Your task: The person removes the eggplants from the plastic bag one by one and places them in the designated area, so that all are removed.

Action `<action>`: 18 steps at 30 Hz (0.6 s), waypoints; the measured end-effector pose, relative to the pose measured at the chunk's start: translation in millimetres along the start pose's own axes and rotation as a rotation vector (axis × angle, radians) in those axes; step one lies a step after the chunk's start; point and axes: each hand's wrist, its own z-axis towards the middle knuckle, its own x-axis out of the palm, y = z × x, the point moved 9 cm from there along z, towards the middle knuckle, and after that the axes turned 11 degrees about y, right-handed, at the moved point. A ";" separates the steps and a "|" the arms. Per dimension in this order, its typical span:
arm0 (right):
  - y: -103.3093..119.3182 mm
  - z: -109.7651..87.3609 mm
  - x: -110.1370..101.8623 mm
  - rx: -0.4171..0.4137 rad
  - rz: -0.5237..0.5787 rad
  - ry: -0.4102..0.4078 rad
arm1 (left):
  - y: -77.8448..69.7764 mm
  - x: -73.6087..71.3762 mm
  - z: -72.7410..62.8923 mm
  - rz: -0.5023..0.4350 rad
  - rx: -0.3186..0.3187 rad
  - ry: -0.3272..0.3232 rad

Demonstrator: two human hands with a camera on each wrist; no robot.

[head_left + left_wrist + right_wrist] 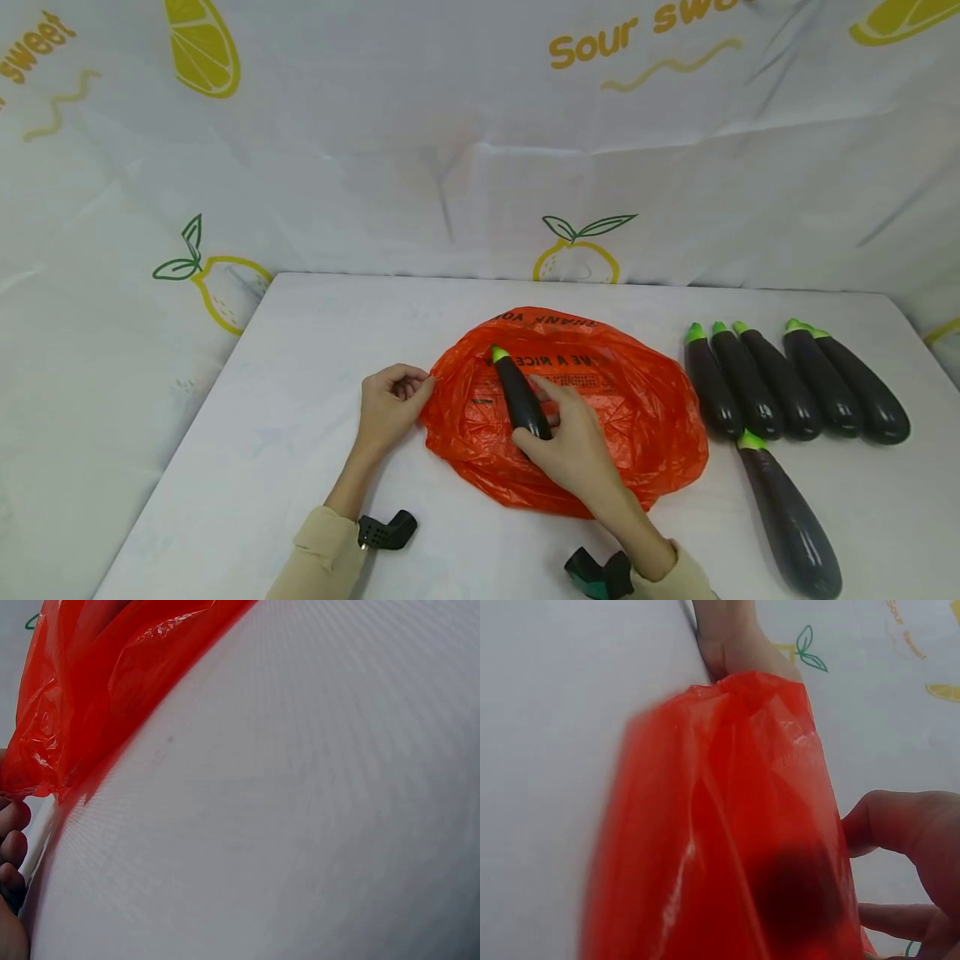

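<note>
A red plastic bag (637, 450) with black lettering lies spread on the table, its mouth open. At its left edge my left hand (392, 407) pinches the rim; the left wrist view shows curled fingers (13, 847) against the gathered plastic. My right hand (573, 437) grips the thick lower end of an eggplant (519, 396), between thumb and fingers, within the bag's mouth. The green stem end points away from me, up and left. In the right wrist view, a dark shape shows through the red plastic, beside the right hand (922, 862).
Several eggplants (798, 387) lie side by side at the table's right, stems pointing away. Another eggplant (791, 521) lies nearer, its stem touching that row. A white cloth (375, 167) printed with lemons hangs behind the white table (292, 467).
</note>
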 end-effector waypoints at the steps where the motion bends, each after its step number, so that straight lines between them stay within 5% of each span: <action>1: -0.3 -1.3 -2.2 -0.001 -0.010 -0.004 | 0.0 -0.1 -0.1 0.002 0.001 0.000; 18: -20.2 -9.5 -18.9 0.085 -0.131 0.034 | -3.1 0.0 -0.3 -0.045 0.017 -0.005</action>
